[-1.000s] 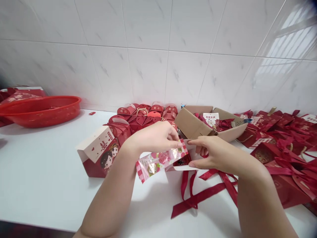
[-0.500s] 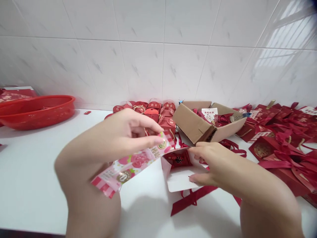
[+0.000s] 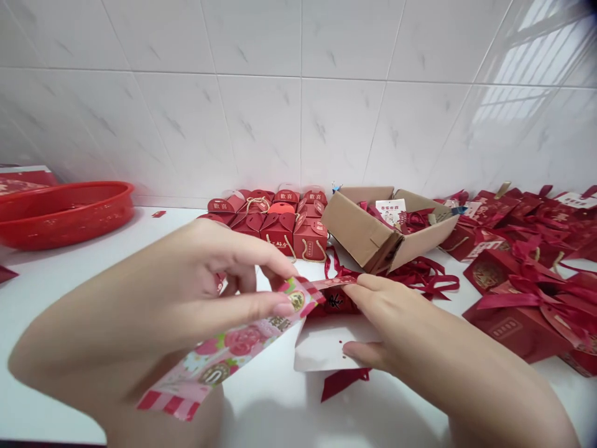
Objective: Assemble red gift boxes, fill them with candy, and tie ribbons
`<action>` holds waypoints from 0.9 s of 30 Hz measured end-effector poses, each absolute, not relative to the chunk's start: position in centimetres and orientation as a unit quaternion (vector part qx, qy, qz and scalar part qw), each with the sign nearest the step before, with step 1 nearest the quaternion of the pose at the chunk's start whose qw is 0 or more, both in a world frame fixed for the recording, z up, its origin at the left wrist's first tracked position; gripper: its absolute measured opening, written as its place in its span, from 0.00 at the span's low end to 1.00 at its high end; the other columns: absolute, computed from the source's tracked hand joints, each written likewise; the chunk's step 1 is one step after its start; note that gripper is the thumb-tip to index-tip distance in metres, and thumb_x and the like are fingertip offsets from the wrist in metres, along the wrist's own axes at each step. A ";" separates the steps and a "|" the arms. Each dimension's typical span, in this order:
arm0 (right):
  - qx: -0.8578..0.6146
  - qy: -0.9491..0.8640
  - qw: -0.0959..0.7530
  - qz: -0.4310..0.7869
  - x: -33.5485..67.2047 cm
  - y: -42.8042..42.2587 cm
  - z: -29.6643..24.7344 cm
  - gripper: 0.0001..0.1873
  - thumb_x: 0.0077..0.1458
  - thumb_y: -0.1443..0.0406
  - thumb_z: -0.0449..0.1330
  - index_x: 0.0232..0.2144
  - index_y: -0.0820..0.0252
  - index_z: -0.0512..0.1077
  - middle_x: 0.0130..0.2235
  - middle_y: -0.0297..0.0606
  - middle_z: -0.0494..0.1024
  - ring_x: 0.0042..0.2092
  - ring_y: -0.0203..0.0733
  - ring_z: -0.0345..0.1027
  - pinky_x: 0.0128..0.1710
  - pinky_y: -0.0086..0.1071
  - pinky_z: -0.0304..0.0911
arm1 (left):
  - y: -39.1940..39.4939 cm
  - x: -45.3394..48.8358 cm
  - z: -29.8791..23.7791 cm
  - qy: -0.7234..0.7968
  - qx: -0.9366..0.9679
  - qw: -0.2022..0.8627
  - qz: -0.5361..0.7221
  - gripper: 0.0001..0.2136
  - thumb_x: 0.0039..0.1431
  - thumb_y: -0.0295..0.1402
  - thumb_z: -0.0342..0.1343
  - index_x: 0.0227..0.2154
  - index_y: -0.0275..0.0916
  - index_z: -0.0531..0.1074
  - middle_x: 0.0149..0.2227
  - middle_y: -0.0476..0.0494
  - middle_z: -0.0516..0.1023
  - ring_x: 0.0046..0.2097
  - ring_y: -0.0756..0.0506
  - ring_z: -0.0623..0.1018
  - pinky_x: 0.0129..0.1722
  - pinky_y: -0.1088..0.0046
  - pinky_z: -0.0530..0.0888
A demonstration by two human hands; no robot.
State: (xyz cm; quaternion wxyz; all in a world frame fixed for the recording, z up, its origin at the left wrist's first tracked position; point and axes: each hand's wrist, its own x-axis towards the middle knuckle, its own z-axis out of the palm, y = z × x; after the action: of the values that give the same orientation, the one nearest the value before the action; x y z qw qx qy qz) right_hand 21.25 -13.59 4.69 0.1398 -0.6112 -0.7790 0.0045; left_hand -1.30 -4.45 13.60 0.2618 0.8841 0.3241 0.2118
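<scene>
My left hand [image 3: 219,292] pinches one end of a long pink candy packet [image 3: 242,342], printed with roses and checked ends, between thumb and fingers. The packet slants down to the lower left, its upper end close to an open red gift box [image 3: 333,302]. Inside the box shows a red packet with a black character, partly hidden. My right hand [image 3: 387,317] holds the box, fingers at its upper edge and thumb on the white inside of a flap [image 3: 321,348]. Dark red ribbon [image 3: 342,382] sticks out below that flap.
Small red boxes [image 3: 280,230] stand in rows near the tiled wall. Beside them, a cardboard box [image 3: 368,242] holds cards and ribbon. Ribboned red gift boxes [image 3: 517,311] crowd the right side; a red basin [image 3: 65,214] sits at the left.
My left hand and the packet have shifted left and a little down. The box's white flap is lower and further left, with my right thumb still on it.
</scene>
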 end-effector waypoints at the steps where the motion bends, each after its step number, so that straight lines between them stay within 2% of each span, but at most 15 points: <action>1: -0.613 -0.778 0.137 0.006 21.3 -13.6 4.6 0.20 0.52 0.61 0.61 0.48 0.55 0.68 0.48 0.45 0.72 0.42 0.48 0.71 0.40 0.41 0.69 | -4.5 -0.9 13.9 0.310 0.904 0.252 0.151 0.05 0.51 0.37 0.61 0.30 0.47 0.80 0.25 0.55 0.79 0.25 0.52 0.75 0.22 0.82 0.68; 3: -0.609 -0.782 0.133 0.013 21.5 -13.4 4.4 0.21 0.50 0.61 0.62 0.48 0.55 0.68 0.49 0.45 0.71 0.42 0.49 0.71 0.39 0.41 0.69 | -4.6 0.1 14.1 0.288 0.927 0.234 0.055 0.05 0.54 0.36 0.57 0.30 0.47 0.79 0.25 0.55 0.78 0.25 0.53 0.75 0.21 0.81 0.66; 5: -0.606 -0.783 0.133 0.027 21.6 -13.2 4.3 0.19 0.50 0.61 0.62 0.45 0.55 0.69 0.48 0.45 0.72 0.42 0.49 0.71 0.40 0.41 0.68 | -4.7 1.1 14.1 0.288 0.932 0.219 0.023 0.06 0.54 0.35 0.55 0.27 0.46 0.77 0.23 0.55 0.77 0.23 0.53 0.73 0.19 0.79 0.62; 8: -0.613 -0.775 0.138 0.060 21.5 -12.8 4.7 0.17 0.49 0.62 0.63 0.43 0.55 0.70 0.45 0.42 0.73 0.41 0.47 0.70 0.43 0.41 0.66 | -4.7 2.2 13.8 0.298 0.932 0.205 0.019 0.08 0.53 0.32 0.54 0.21 0.42 0.75 0.19 0.55 0.73 0.20 0.53 0.70 0.16 0.78 0.58; 10: -0.620 -0.767 0.137 0.089 21.2 -12.6 5.4 0.14 0.48 0.64 0.63 0.40 0.56 0.71 0.42 0.40 0.74 0.40 0.46 0.71 0.43 0.39 0.65 | -4.6 2.5 13.7 0.302 0.928 0.214 0.040 0.08 0.52 0.31 0.55 0.20 0.41 0.73 0.19 0.55 0.73 0.21 0.54 0.71 0.16 0.79 0.59; 15: -0.613 -0.759 0.159 0.153 21.4 -11.8 8.3 0.08 0.55 0.61 0.59 0.37 0.56 0.73 0.35 0.36 0.76 0.34 0.40 0.70 0.35 0.31 0.62 | -4.0 2.4 13.8 0.296 0.885 0.320 0.165 0.07 0.55 0.36 0.57 0.25 0.41 0.70 0.22 0.54 0.74 0.24 0.53 0.74 0.19 0.81 0.66; 18: -0.632 -0.732 0.213 0.140 22.2 -10.8 9.5 0.12 0.60 0.59 0.53 0.37 0.56 0.73 0.33 0.35 0.76 0.33 0.39 0.68 0.31 0.29 0.59 | -3.5 2.4 13.6 0.303 0.837 0.363 0.273 0.08 0.57 0.39 0.57 0.28 0.41 0.70 0.22 0.53 0.73 0.24 0.52 0.74 0.19 0.81 0.67; 22: -0.637 -0.673 0.361 0.104 22.6 -9.7 9.6 0.22 0.63 0.53 0.46 0.30 0.60 0.72 0.28 0.35 0.72 0.30 0.37 0.64 0.28 0.29 0.57 | -2.9 3.1 13.3 0.301 0.780 0.365 0.409 0.09 0.55 0.38 0.60 0.31 0.40 0.68 0.25 0.52 0.74 0.23 0.53 0.75 0.19 0.82 0.71; 24: -0.603 -0.663 0.418 0.148 22.1 -9.7 9.4 0.26 0.62 0.49 0.46 0.28 0.61 0.71 0.27 0.34 0.70 0.28 0.35 0.63 0.27 0.28 0.56 | -2.6 3.7 13.1 0.291 0.753 0.370 0.460 0.09 0.56 0.38 0.59 0.32 0.39 0.67 0.28 0.50 0.76 0.26 0.51 0.77 0.22 0.79 0.75; 27: -0.548 -0.681 0.400 0.275 21.4 -10.1 9.6 0.23 0.59 0.48 0.52 0.27 0.62 0.70 0.27 0.34 0.70 0.27 0.34 0.63 0.25 0.27 0.56 | -2.4 4.4 12.7 0.282 0.726 0.373 0.504 0.10 0.56 0.39 0.59 0.31 0.39 0.65 0.32 0.48 0.77 0.31 0.49 0.79 0.28 0.76 0.79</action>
State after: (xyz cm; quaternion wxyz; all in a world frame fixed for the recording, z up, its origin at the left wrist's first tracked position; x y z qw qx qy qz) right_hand 21.41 -10.09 9.56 0.4001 -0.5484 -0.6809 0.2748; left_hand 4.40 -2.43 12.73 0.3733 0.7258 0.2824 0.5041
